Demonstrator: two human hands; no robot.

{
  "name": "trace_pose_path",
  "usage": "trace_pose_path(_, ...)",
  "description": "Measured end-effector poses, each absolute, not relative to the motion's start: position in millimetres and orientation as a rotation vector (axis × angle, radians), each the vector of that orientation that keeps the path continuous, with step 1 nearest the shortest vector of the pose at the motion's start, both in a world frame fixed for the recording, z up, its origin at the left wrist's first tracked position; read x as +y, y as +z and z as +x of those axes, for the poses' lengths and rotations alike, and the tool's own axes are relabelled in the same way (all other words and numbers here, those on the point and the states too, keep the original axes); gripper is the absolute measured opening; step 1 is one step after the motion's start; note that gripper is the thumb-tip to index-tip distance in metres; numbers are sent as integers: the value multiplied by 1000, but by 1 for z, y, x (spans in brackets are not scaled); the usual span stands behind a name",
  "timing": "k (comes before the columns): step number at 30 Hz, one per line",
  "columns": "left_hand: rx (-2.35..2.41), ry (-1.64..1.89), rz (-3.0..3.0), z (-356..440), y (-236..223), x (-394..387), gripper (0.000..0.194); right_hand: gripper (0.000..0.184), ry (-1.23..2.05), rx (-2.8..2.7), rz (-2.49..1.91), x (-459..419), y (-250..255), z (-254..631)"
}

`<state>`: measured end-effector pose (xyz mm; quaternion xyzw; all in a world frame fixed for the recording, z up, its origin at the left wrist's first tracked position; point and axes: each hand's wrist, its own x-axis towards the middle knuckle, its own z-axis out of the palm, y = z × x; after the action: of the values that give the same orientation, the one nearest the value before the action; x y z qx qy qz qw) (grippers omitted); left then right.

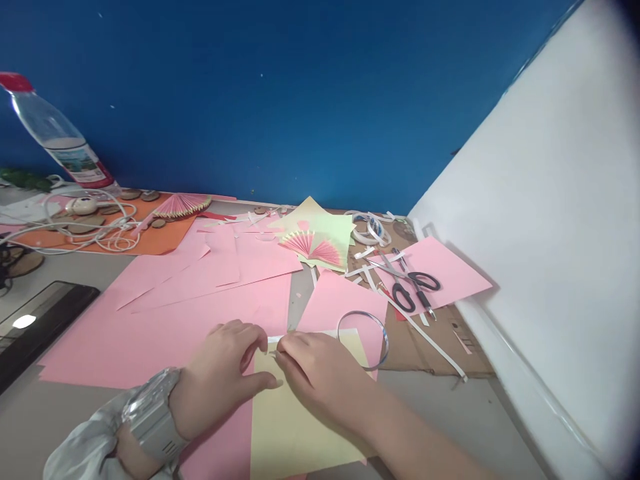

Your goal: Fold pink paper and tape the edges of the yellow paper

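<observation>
A pale yellow sheet of paper [300, 427] lies in front of me on top of pink paper, with a white strip [345, 333] along its far edge. My left hand [227, 360] is at the sheet's far left corner, fingers curled and thumb held apart, with nothing plainly between them. Beside it my right hand [320, 367] rests on the sheet, its fingers pressed together at the white strip. What they pinch, if anything, is hidden. A thin shiny ring [386, 340], perhaps a tape roll, lies just right of my right hand.
Scissors [404, 297] and a pen [429, 307] lie on pink paper at the right, near white strips and tape rolls [370, 230]. Folded paper fans [315, 248] are at the back. A bottle [65, 140], cables and a dark device [40, 327] stand left. Walls bound the back and right.
</observation>
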<state>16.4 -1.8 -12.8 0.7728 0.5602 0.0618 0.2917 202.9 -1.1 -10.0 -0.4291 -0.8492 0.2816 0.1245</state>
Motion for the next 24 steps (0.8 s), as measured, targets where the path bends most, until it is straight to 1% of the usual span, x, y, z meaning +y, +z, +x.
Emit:
trace_pose_path(2,1444,255,2113,15,-12,-1,28,22,805,-2481,-1262,-2,-10,203)
trace_pose_path(5,1403,367,2151,16,-9,-3,44,22,783,-2485,-1294,-3,-8,204)
trace_pose_path(7,1463,306,2094,18,-5,-3,50,22,751,-2498,-1306,-3,-8,204)
trace_pose_path(10,1543,139,1999,21,2,0,39,22,689,-2535,-1284,-2,-8,205)
trace_pose_path(13,1486,117,2066,22,8,4,30,18,611,-2574,-1245,-2,-12,206)
trace_pose_path(15,1410,187,2119,24,11,5,29,18,554,-2591,-1243,-2,-14,206)
trace_pose_path(17,1379,219,2115,26,12,4,34,18,507,-2597,-1248,-3,-16,207)
trace_pose_path(19,1422,185,2093,30,14,3,42,17,478,-2608,-1244,-3,-18,207)
trace_pose_path(20,1462,148,2090,32,14,3,42,16,467,-2618,-1239,-3,-18,207)
trace_pose_path(24,1547,-55,2133,37,18,7,30,16,439,-2648,-1212,-3,-19,208)
